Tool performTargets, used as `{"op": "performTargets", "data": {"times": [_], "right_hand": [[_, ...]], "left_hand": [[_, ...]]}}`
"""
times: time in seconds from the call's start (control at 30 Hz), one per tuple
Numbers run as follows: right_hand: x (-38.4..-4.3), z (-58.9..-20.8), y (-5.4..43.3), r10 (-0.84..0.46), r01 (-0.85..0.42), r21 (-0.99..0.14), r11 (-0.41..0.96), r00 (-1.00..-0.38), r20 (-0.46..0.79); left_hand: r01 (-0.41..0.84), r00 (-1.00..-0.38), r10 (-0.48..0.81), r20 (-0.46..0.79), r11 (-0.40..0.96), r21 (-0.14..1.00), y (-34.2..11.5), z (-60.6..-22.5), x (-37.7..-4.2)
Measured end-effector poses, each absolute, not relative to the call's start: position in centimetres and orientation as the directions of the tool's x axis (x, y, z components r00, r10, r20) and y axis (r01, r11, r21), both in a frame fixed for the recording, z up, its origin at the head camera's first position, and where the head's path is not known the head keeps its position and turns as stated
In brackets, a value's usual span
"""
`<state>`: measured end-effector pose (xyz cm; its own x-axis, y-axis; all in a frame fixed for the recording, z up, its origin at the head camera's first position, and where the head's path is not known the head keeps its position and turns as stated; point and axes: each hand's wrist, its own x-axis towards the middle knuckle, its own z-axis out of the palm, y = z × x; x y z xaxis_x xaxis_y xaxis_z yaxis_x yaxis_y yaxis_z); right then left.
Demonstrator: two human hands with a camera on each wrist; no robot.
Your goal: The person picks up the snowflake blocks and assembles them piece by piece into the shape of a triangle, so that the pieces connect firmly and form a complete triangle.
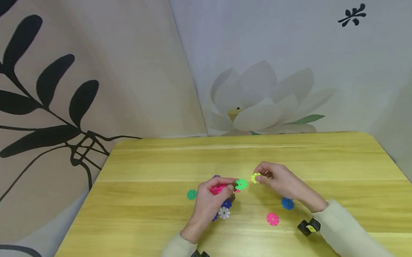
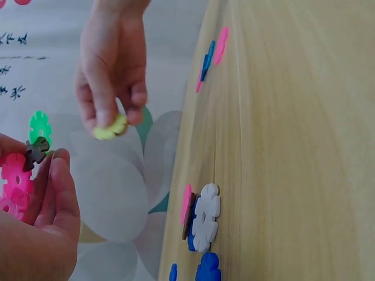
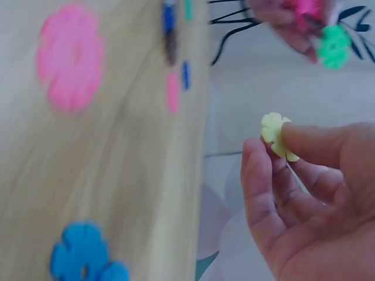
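Observation:
My left hand [image 1: 208, 200] holds a joined row of notched plastic building discs above the table. In the left wrist view the row shows pink discs [image 2: 17, 178], a brown disc [image 2: 36, 153] and, at its end, a green disc [image 2: 40, 127]. Thumb and fingers curl round the pink part, hiding some of it. To the right, my right hand [image 1: 285, 182] pinches a yellow disc [image 3: 275, 134] between thumb and fingertips. The yellow disc is held up facing the green one, with a small gap between them.
Under my left hand lie loose discs, among them a white disc [image 1: 224, 213] and a dark blue disc [image 1: 227, 204]. A teal disc [image 1: 191, 194] sits further left. Near my right forearm are a pink disc [image 1: 272, 219] and a blue disc [image 1: 288, 203] on the wooden table [image 1: 145, 228].

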<state>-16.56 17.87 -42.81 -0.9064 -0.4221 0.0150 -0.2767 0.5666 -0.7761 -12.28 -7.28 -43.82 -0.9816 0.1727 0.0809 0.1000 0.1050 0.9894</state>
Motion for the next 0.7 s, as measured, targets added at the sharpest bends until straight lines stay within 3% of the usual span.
{"op": "performTargets", "data": {"times": [0.33,0.7], "right_hand": [[-14.3,-41.4,17.1,-0.356,-0.154,-0.876,0.457,-0.934,-0.021],[-13.3,-40.7,16.7,-0.354,-0.155,-0.890,0.428,-0.935,-0.008]], "left_hand": [[0.099,-0.978,0.194,0.078,0.104,0.990,-7.4,-44.0,-12.2],[0.099,-0.974,0.209,0.084,0.062,0.993,-7.3,-43.9,-12.1]]}}
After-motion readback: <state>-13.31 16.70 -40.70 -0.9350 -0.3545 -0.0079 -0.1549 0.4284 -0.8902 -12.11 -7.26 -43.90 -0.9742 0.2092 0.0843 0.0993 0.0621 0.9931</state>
